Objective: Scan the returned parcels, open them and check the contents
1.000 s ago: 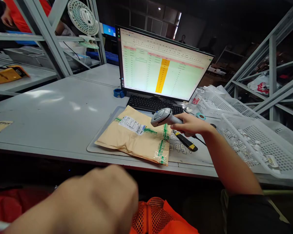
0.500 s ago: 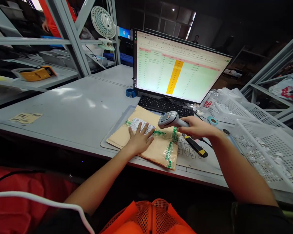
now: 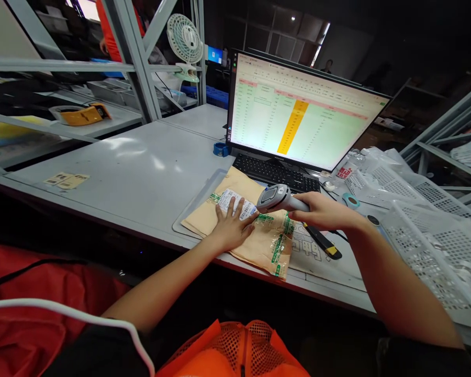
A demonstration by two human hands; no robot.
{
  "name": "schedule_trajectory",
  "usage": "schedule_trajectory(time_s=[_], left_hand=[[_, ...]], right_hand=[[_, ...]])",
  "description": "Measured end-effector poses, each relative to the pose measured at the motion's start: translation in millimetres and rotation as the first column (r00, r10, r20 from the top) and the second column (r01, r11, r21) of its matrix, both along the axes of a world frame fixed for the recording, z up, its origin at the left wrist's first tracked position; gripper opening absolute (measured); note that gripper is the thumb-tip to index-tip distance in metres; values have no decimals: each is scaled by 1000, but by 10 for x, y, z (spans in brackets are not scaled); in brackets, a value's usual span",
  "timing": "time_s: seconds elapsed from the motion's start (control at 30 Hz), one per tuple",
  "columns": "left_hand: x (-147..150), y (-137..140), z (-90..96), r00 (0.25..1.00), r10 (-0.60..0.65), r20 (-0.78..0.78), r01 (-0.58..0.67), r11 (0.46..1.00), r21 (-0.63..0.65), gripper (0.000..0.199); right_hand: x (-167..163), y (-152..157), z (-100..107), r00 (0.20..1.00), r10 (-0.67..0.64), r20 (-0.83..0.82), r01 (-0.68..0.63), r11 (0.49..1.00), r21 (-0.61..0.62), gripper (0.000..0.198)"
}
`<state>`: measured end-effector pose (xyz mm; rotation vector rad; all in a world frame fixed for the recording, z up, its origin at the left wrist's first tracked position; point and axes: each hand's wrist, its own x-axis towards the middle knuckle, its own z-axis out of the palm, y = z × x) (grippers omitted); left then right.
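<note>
A tan padded envelope with green tape lies flat on a grey desk mat. My left hand rests palm down on it, fingers spread over its white barcode label. My right hand grips a grey handheld barcode scanner, its head just above the envelope and right beside the label.
A black and yellow utility knife lies on the mat under my right wrist. Behind stand a keyboard and a monitor showing a spreadsheet. White perforated baskets sit at right. A blue tape roll and a fan are at the back.
My left hand came up from below the table and settled on the envelope's label. The scanner stayed over the envelope, and the view shifted to the left.
</note>
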<state>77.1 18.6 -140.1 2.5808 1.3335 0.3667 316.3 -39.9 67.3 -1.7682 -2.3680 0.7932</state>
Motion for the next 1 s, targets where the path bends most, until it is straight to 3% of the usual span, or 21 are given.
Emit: schedule_trajectory(time_s=[0.23, 0.37, 0.47, 0.57, 0.7, 0.83, 1.0], left_hand=[[-8, -2, 4, 1000, -10, 18, 10, 1000, 11, 50], [-8, -2, -10, 1000, 1, 18, -1, 1000, 14, 52], [-14, 1, -47, 1000, 3, 16, -4, 999, 38, 54], [-25, 21, -102, 1000, 5, 23, -7, 997, 76, 54], [-27, 22, -110, 999, 17, 27, -20, 995, 96, 53], [-6, -19, -11, 999, 54, -6, -53, 996, 65, 55], [-53, -62, 137, 996, 84, -1, -84, 996, 39, 52]], right_hand=[[-112, -76, 70, 997, 43, 63, -44, 999, 14, 25], [-31, -72, 16, 998, -40, 42, 39, 999, 24, 24], [221, -22, -178, 985, -162, 52, 155, 980, 122, 23], [638, 49, -514, 913, -389, 120, 349, 900, 263, 27], [1244, 50, -1020, 730, -659, 179, 570, 732, 374, 34], [1607, -58, -1413, 612, -758, 226, 641, 643, 419, 43], [1640, -127, -1742, 508, -809, 294, 682, 587, 436, 53]])
